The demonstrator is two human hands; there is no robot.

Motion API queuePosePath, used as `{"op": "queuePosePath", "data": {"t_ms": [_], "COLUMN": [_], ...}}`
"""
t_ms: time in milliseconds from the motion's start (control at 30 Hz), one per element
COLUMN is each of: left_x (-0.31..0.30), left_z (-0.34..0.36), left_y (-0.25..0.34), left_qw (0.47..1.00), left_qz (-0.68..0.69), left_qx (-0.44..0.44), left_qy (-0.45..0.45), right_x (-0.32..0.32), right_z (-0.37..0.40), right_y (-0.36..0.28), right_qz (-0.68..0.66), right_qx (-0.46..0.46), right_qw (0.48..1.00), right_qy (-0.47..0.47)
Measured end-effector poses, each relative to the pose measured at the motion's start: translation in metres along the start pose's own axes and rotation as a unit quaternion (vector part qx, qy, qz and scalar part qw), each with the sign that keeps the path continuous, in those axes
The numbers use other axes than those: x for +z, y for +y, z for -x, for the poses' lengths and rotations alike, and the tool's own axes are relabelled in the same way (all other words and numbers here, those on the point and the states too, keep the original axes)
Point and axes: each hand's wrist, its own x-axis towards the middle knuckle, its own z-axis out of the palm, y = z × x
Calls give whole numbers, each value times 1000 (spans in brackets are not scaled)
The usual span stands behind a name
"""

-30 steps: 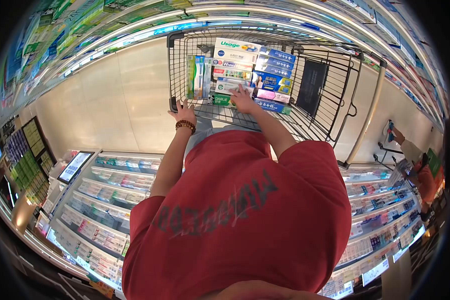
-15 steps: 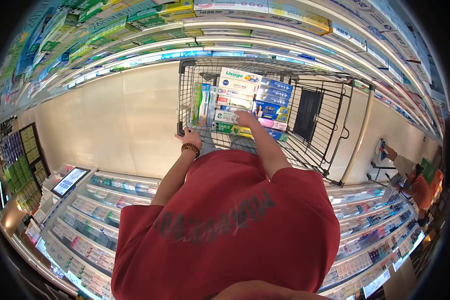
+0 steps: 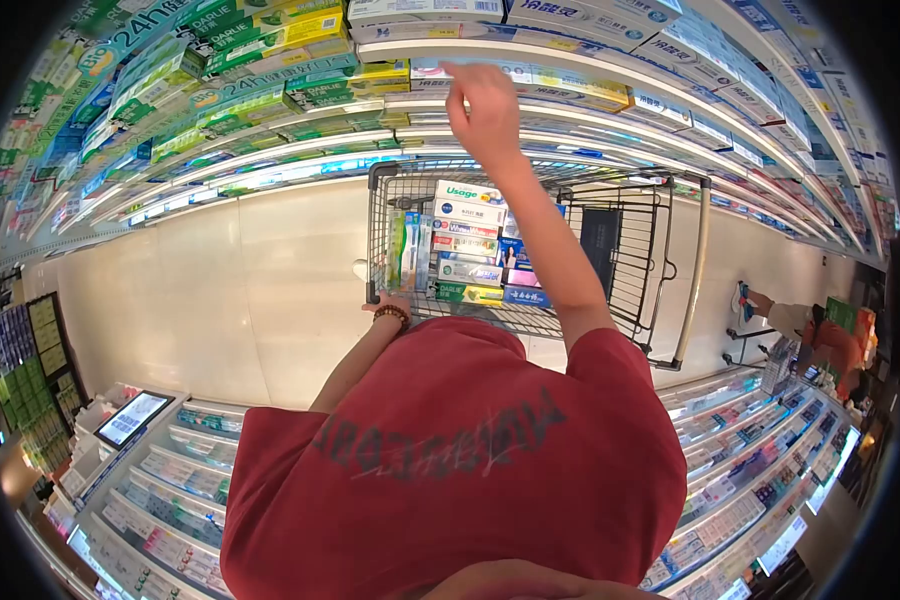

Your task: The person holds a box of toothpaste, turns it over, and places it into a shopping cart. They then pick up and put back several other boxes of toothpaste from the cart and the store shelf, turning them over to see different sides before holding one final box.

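At the far shelf (image 3: pixel 395 50): right hand (image 3: pixel 485 110) before the boxes (image 3: pixel 575 87), index finger and thumb apart, other fingers curled, nothing visibly grasped (contact is unclear).
Near-left corner of the cart (image 3: pixel 381 170): left hand (image 3: pixel 390 303), beaded at the wrist, fingers too hidden to tell the grip.
Inside the cart: stacked cartons (image 3: pixel 468 210), with packs (image 3: pixel 410 245) to their left.

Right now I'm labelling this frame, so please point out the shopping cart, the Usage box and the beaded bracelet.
Shopping cart (image 3: pixel 602 238): head view, on its dark panel.
Usage box (image 3: pixel 467 192): head view, on its printed face.
Beaded bracelet (image 3: pixel 392 312): head view, on its beads.
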Motion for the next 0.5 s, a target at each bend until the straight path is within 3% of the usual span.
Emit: {"op": "queuePosePath", "data": {"t_ms": [67,200,333,500], "left_x": [-7,-4,6,4], "left_z": [0,-9,-38,-28], "left_y": [-3,-10,-13,-19], "left_qw": [1000,999,998,999], "left_qz": [2,6,-26,-39], "left_qx": [-1,5,-2,3], "left_qy": [-23,-32,-48,-4], "right_x": [6,21,37,52], "right_z": [-56,-106,-119,-126], "right_y": [6,-8,-1,10], "right_qz": [106,174,212,215], "right_qx": [-87,-57,-68,-47], "right_qw": [989,983,975,976], "right_qy": [62,-3,-1,-5]}}
